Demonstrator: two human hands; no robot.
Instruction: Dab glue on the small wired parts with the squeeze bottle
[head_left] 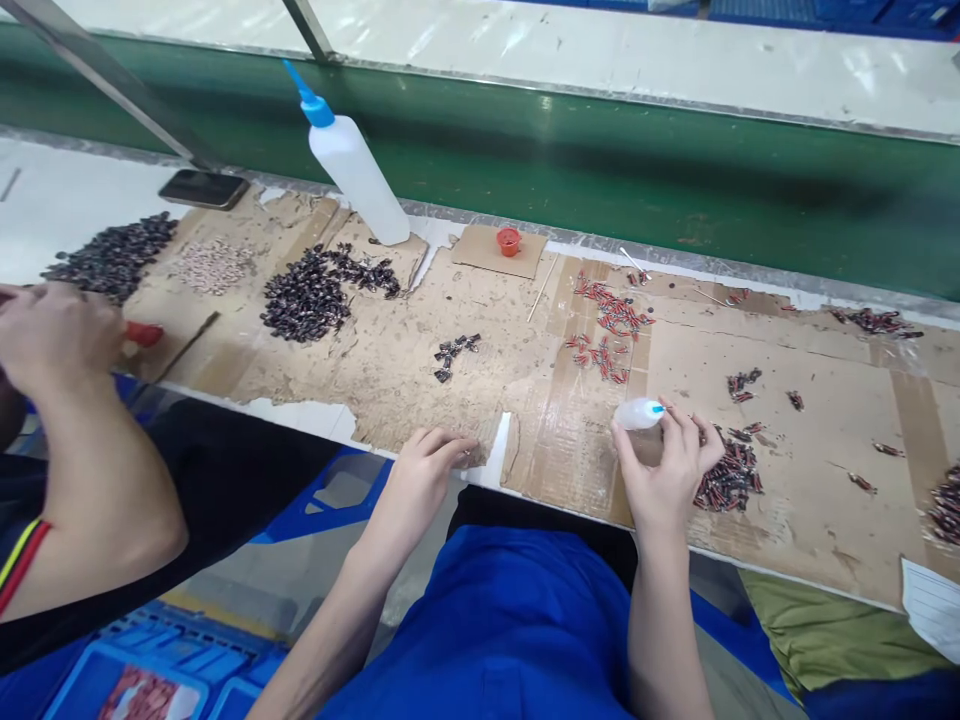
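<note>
My right hand [664,460] grips a small white bottle [637,414] with a blue tip, held on its side above the cardboard [510,350]. Close by that hand lies a pile of dark and red small parts [729,478]. My left hand [431,465] is at the cardboard's front edge, its fingers pressed together; whatever is between them is too small to make out. Further back are a little cluster of black parts [454,355] and scattered red parts [611,310].
A tall white bottle [360,180] leans behind black piles [306,298]. A red cup [508,241] stands at the back, and a phone [202,188] lies back left. Another person's hand [64,335] is at the left. Beyond runs a green belt [540,160].
</note>
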